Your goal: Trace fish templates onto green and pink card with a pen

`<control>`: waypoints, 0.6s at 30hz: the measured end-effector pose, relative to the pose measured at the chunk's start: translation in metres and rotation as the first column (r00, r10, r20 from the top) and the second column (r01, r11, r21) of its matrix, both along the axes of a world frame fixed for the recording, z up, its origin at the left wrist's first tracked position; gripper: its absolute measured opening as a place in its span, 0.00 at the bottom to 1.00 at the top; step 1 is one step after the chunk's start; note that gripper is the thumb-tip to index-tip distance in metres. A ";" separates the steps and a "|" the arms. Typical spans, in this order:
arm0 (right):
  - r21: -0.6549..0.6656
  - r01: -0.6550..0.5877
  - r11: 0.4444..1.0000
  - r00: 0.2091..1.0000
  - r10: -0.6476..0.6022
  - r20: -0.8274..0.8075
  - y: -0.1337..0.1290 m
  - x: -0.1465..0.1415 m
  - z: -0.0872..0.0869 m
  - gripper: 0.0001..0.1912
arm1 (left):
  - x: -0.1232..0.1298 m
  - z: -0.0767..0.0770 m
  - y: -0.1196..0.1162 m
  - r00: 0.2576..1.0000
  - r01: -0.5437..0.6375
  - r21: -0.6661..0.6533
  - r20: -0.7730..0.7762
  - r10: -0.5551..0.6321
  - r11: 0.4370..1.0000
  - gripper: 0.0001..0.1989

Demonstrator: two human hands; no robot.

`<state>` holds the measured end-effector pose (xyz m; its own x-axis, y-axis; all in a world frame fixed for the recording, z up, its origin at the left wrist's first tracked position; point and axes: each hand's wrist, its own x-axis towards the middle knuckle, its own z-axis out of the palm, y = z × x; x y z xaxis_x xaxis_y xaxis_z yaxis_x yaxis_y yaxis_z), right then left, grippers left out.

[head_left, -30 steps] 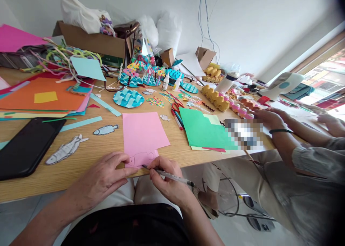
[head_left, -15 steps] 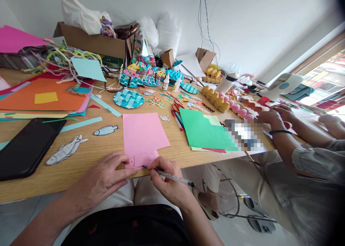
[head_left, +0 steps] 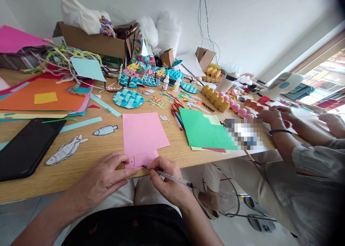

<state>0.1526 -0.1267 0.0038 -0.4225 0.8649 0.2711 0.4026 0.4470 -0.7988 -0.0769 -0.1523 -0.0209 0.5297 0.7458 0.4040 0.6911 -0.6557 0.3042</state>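
A sheet of pink paper (head_left: 142,131) lies at the table's front edge, with a fish outline (head_left: 140,159) drawn in dark line on its lower part. My right hand (head_left: 167,176) is closed around a clear-barrelled pen (head_left: 175,178), its tip touching the paper at the fish's lower edge. On the paper's lower left corner rest the fingers of my left hand (head_left: 105,174), stretched out and pressing it down beside the fish's head. Cut-out paper fish lie near: a large grey one (head_left: 66,151), a bluish one (head_left: 105,130) and a small one (head_left: 165,118).
A black phone (head_left: 29,145) lies left, before stacked coloured paper (head_left: 21,91). Green paper (head_left: 205,131), markers (head_left: 178,120) and red-handled scissors (head_left: 176,105) sit to the right. Behind are glue bottles (head_left: 165,83) and a blue woven paper disc (head_left: 128,98). Another person's hands (head_left: 272,116) work at right.
My hands, the pen and the pink paper look almost unchanged. At the right, the other person's hands have shifted very slightly.
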 end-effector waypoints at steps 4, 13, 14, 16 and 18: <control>0.015 -0.003 1.000 1.000 0.003 -0.003 0.000 0.000 0.000 0.05 | 0.000 0.002 0.000 1.000 0.018 -0.002 -0.005 -0.018 1.000 0.16; 0.021 0.003 1.000 1.000 -0.003 -0.001 0.000 0.001 -0.001 0.05 | 0.001 0.003 0.000 1.000 0.008 -0.010 -0.007 -0.008 1.000 0.16; 0.024 0.000 1.000 1.000 0.000 -0.003 0.000 0.001 -0.001 0.05 | 0.001 0.003 0.000 1.000 0.006 -0.015 -0.010 -0.007 1.000 0.16; 0.020 0.002 1.000 1.000 -0.002 -0.006 0.000 0.001 -0.001 0.05 | 0.000 0.002 -0.001 1.000 0.008 -0.019 -0.014 -0.008 1.000 0.16; 0.008 0.007 1.000 1.000 -0.006 -0.009 0.000 0.001 -0.001 0.05 | 0.000 0.001 -0.001 1.000 0.012 -0.011 -0.013 -0.012 1.000 0.16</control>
